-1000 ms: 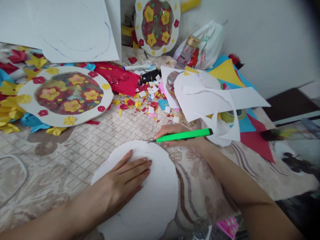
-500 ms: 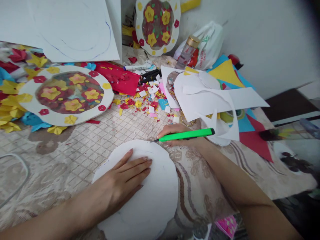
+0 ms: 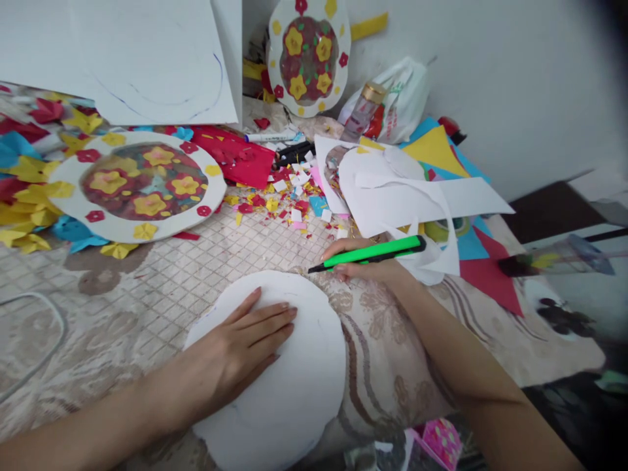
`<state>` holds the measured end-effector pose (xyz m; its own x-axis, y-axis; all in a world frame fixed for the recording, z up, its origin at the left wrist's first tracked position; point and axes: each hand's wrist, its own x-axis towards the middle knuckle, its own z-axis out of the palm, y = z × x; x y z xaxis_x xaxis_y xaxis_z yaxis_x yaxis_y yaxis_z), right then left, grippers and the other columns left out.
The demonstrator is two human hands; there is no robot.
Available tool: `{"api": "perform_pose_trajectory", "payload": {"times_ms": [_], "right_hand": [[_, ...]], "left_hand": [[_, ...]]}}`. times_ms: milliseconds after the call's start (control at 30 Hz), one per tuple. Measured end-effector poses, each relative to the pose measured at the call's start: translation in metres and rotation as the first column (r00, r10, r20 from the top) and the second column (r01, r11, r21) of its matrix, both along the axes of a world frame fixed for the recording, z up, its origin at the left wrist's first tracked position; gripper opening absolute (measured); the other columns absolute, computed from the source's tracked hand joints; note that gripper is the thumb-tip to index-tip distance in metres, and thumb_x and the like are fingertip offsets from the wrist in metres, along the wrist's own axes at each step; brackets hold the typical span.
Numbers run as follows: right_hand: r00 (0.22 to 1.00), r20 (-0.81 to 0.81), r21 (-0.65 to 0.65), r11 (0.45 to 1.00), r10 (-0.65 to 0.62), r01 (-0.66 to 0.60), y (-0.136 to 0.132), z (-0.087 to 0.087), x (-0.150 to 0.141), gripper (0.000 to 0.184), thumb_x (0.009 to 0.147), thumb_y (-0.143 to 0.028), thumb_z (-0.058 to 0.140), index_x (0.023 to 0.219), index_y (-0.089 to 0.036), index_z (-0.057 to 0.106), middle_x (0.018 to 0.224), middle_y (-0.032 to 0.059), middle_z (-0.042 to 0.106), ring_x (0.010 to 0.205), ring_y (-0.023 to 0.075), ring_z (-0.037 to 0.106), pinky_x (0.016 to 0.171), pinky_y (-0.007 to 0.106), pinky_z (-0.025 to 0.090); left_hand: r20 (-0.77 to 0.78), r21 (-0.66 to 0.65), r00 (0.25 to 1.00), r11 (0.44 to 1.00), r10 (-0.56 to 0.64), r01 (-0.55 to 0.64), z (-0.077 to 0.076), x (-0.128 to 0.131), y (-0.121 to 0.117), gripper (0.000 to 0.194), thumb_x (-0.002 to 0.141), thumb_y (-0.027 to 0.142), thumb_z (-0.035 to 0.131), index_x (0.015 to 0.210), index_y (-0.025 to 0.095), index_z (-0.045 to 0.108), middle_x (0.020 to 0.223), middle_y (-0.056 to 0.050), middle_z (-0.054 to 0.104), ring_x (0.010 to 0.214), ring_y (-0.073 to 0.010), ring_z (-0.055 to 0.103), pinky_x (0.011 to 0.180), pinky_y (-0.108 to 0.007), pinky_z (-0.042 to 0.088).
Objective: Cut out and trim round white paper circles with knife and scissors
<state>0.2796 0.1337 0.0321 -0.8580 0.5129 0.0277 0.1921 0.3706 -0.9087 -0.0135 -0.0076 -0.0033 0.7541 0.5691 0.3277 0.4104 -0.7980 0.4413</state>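
Observation:
My left hand (image 3: 240, 350) lies flat, fingers stretched out, on a round white foam disc (image 3: 299, 386) resting on the patterned cloth in front of me. My right hand (image 3: 366, 261) is closed round a bright green utility knife (image 3: 377, 252). Its tip points left and sits just off the disc's upper right edge, slightly raised.
A decorated round board (image 3: 142, 186) with yellow and red paper flowers lies at the left; another (image 3: 307, 55) leans on the wall behind. White foam offcuts (image 3: 407, 193), coloured paper sheets (image 3: 436, 147), paper scraps (image 3: 289, 193), markers (image 3: 294, 150) and a plastic bag (image 3: 397, 98) crowd the back.
My right hand has lifted the knife slightly up and to the right, off the disc's edge. The left hand stays flat on the disc. The view shifted a little.

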Motion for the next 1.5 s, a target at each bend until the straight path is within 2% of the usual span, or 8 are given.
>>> {"api": "perform_pose_trajectory", "payload": {"times_ms": [233, 567, 800, 967, 1167, 1333, 1400, 1500], "right_hand": [[0.999, -0.004, 0.052, 0.998, -0.032, 0.033, -0.005, -0.005, -0.009, 0.034, 0.098, -0.035, 0.061, 0.126, -0.016, 0.061, 0.126, 0.0097, 0.064, 0.107, 0.0229, 0.066, 0.090, 0.044, 0.057], [1.000, 0.019, 0.042, 0.999, -0.002, 0.001, -0.004, -0.006, -0.018, 0.034, 0.098, -0.035, 0.062, 0.126, -0.016, 0.061, 0.125, 0.0097, 0.064, 0.106, 0.0225, 0.066, 0.089, 0.044, 0.058], [1.000, 0.008, -0.004, 1.000, 0.009, -0.009, -0.005, -0.005, -0.024, 0.034, 0.096, -0.038, 0.064, 0.117, -0.011, 0.066, 0.114, 0.0094, 0.070, 0.106, 0.0160, 0.064, 0.089, 0.026, 0.053], [1.000, 0.021, -0.054, 0.998, 0.008, -0.007, -0.004, -0.007, -0.022, 0.037, 0.096, -0.040, 0.062, 0.117, -0.010, 0.066, 0.109, 0.0088, 0.070, 0.093, 0.0119, 0.064, 0.074, 0.019, 0.052], [0.999, 0.048, -0.118, 0.993, -0.013, 0.019, 0.000, -0.006, -0.009, 0.034, 0.094, -0.038, 0.065, 0.116, -0.012, 0.066, 0.101, 0.0069, 0.070, 0.077, 0.0090, 0.063, 0.061, 0.016, 0.051], [0.990, 0.010, -0.232, 0.963, -0.140, 0.139, -0.003, -0.013, 0.000, 0.032, 0.092, -0.040, 0.067, 0.111, -0.014, 0.063, 0.078, -0.0008, 0.064, 0.055, 0.0070, 0.058, 0.046, 0.016, 0.048], [0.982, -0.041, -0.196, 0.965, -0.186, 0.175, -0.007, -0.015, -0.001, 0.033, 0.095, -0.042, 0.063, 0.114, -0.015, 0.061, 0.076, -0.0016, 0.063, 0.055, 0.0072, 0.058, 0.047, 0.017, 0.049], [0.987, -0.068, -0.041, 0.989, -0.146, 0.143, -0.011, -0.015, -0.009, 0.035, 0.099, -0.041, 0.058, 0.120, -0.013, 0.060, 0.092, 0.0033, 0.067, 0.070, 0.0091, 0.063, 0.061, 0.020, 0.054]], "left_hand": [[0.016, 0.010, 1.000, 1.000, 0.002, -0.003, -0.004, 0.000, -0.001, 0.043, 0.101, 0.013, 0.050, 0.144, 0.015, 0.051, 0.150, -0.010, 0.056, 0.146, -0.0189, 0.042, 0.127, -0.046, 0.015], [0.050, -0.007, 0.999, 1.000, -0.007, 0.007, 0.003, 0.001, 0.002, 0.047, 0.100, 0.011, 0.051, 0.146, 0.017, 0.049, 0.146, -0.010, 0.060, 0.142, -0.0199, 0.047, 0.126, -0.048, 0.020], [0.039, 0.008, 0.999, 1.000, -0.008, 0.008, 0.004, 0.000, 0.002, 0.045, 0.099, 0.010, 0.052, 0.144, 0.015, 0.052, 0.147, -0.011, 0.059, 0.143, -0.0197, 0.046, 0.127, -0.046, 0.017], [0.026, -0.033, 1.000, 0.999, -0.007, 0.008, 0.005, 0.000, 0.001, 0.052, 0.099, 0.009, 0.051, 0.150, 0.020, 0.045, 0.146, -0.009, 0.059, 0.141, -0.0205, 0.048, 0.126, -0.049, 0.019], [0.030, -0.019, 0.999, 1.000, -0.009, 0.010, 0.004, -0.001, 0.001, 0.049, 0.100, 0.010, 0.051, 0.148, 0.018, 0.048, 0.147, -0.010, 0.059, 0.142, -0.0201, 0.047, 0.126, -0.048, 0.019], [0.009, -0.002, 1.000, 1.000, -0.014, 0.014, 0.002, -0.001, 0.001, 0.046, 0.100, 0.009, 0.051, 0.145, 0.015, 0.050, 0.149, -0.010, 0.057, 0.145, -0.0190, 0.044, 0.127, -0.046, 0.016], [0.005, 0.015, 1.000, 1.000, -0.018, 0.017, 0.002, -0.001, 0.001, 0.043, 0.100, 0.009, 0.050, 0.143, 0.014, 0.052, 0.149, -0.011, 0.057, 0.145, -0.0188, 0.043, 0.128, -0.045, 0.014], [0.011, 0.025, 1.000, 1.000, -0.013, 0.013, 0.003, -0.001, 0.001, 0.041, 0.101, 0.011, 0.049, 0.142, 0.014, 0.052, 0.147, -0.010, 0.058, 0.144, -0.0192, 0.045, 0.127, -0.046, 0.016]]}}
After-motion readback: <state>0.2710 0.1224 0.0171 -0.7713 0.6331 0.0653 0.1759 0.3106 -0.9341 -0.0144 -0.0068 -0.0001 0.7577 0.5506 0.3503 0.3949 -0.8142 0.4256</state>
